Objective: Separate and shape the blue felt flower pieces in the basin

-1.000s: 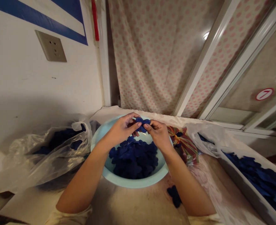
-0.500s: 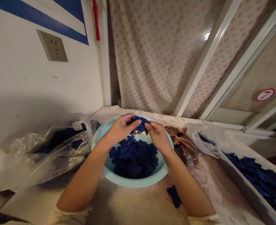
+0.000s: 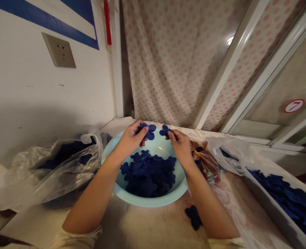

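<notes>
Blue flowers in both hands — cloth, perhaps.

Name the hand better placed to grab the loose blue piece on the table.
Probably the right hand: holding a blue piece, but nearer the loose piece than the left hand.

The flower-shaped cutouts are plain deep blue, darkening to navy in the heap. The basin is pale aqua. Red, green and yellow stripes run over the gathered cloth bundle. The left plastic bag is translucent whitish. Pink polka dots cover the beige curtain; the door frame is white. The socket plate is greyish beige, the hanging strip bright red, and the round sign white with a red rim and numeral.
</notes>
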Demonstrator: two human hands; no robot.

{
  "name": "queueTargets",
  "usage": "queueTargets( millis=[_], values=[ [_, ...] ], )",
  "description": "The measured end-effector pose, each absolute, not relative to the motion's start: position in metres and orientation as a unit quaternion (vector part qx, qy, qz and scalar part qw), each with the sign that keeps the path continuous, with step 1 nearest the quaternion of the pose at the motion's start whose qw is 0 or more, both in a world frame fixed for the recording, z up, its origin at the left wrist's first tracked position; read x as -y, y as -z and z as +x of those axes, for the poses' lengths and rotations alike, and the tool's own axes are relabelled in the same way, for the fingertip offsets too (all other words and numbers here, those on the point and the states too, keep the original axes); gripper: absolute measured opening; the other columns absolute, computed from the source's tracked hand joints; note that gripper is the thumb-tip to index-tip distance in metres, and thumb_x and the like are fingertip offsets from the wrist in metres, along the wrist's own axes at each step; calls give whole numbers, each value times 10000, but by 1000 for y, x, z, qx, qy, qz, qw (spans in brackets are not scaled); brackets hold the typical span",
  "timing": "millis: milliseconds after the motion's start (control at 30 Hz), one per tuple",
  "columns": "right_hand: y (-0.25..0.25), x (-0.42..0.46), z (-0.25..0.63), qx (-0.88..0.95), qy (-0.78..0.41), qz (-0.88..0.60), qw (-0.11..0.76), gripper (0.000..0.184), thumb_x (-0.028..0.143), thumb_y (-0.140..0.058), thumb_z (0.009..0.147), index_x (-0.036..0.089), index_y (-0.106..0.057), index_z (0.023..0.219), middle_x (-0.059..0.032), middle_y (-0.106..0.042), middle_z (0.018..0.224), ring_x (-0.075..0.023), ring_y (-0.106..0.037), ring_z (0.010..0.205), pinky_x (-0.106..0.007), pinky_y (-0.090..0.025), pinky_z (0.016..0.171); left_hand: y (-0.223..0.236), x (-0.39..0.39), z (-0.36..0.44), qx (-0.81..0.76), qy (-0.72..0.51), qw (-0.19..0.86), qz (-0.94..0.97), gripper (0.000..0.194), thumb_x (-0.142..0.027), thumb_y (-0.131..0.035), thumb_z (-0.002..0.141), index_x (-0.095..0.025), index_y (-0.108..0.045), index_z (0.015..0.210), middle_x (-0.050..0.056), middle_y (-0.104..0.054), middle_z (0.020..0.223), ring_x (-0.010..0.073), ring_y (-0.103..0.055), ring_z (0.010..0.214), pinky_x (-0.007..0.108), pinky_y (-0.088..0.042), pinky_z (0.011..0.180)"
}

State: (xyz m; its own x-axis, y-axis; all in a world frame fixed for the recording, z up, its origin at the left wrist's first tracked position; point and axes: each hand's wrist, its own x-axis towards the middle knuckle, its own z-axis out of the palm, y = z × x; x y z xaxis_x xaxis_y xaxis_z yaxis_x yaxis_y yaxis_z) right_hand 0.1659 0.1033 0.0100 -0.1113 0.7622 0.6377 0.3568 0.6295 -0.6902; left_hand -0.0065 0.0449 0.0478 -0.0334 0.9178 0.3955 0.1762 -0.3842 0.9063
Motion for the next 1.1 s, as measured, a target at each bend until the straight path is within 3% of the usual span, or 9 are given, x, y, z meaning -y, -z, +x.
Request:
queueTargets(
  millis=[67, 233, 400, 567, 667, 800, 1100],
  values=[
    [-10, -104, 164, 747, -179, -378, 517, 206, 332, -516, 808, 167, -583, 704, -22, -593, 657, -145, -533, 608, -247, -388, 574, -47, -47, -6, -451, -555, 336, 613, 147, -305, -496, 828, -169, -456, 791, -63, -486, 510, 59, -449, 373, 174, -379, 384],
    [-7, -98, 159, 793, -187, -365, 452, 307, 377, -429, 857, 192, -451, 613, 14, -455, 564, -129, -433, 551, -253, -341, 551, -45, -46, -1, -454, -527, 330, 637, 160, -314, -480, 839, -168, -452, 781, -54, -496, 552, 55, -460, 388, 172, -390, 392],
    [-5, -94, 160, 758, -259, -310, 512, 338, 447, -251, 912, 203, -484, 884, -16, -508, 740, -147, -497, 706, -269, -392, 663, -43, -45, 1, -466, -502, 320, 655, 162, -323, -472, 847, -169, -443, 806, -46, -510, 563, 59, -464, 398, 170, -388, 394],
    [-8, -91, 155, 746, -371, -257, 490, 274, 443, -540, 794, 194, -460, 714, 20, -461, 666, -114, -444, 632, -236, -369, 596, -41, -42, 4, -449, -485, 331, 673, 158, -336, -452, 863, -187, -430, 912, -51, -513, 580, 63, -490, 414, 162, -403, 402],
    [-9, -92, 153, 720, -413, -246, 501, 291, 390, -610, 749, 185, -447, 622, 38, -438, 585, -98, -409, 570, -225, -336, 547, -40, -41, 4, -429, -471, 343, 690, 187, -328, -442, 870, -210, -427, 1015, -49, -514, 620, 65, -505, 439, 162, -417, 412],
    [-10, -91, 155, 700, -403, -249, 535, 279, 365, -636, 731, 177, -476, 600, 42, -434, 563, -89, -376, 537, -224, -302, 515, -40, -41, 3, -415, -454, 341, 711, 200, -290, -439, 873, -215, -447, 1059, -33, -526, 668, 66, -519, 486, 172, -442, 457],
    [-12, -87, 156, 757, -350, -232, 501, 311, 401, -516, 825, 178, -480, 610, 27, -405, 600, -102, -382, 565, -239, -308, 540, -39, -42, 0, -413, -460, 342, 708, 228, -304, -502, 847, -204, -439, 1042, -45, -515, 626, 67, -517, 487, 164, -438, 457]
  ],
)
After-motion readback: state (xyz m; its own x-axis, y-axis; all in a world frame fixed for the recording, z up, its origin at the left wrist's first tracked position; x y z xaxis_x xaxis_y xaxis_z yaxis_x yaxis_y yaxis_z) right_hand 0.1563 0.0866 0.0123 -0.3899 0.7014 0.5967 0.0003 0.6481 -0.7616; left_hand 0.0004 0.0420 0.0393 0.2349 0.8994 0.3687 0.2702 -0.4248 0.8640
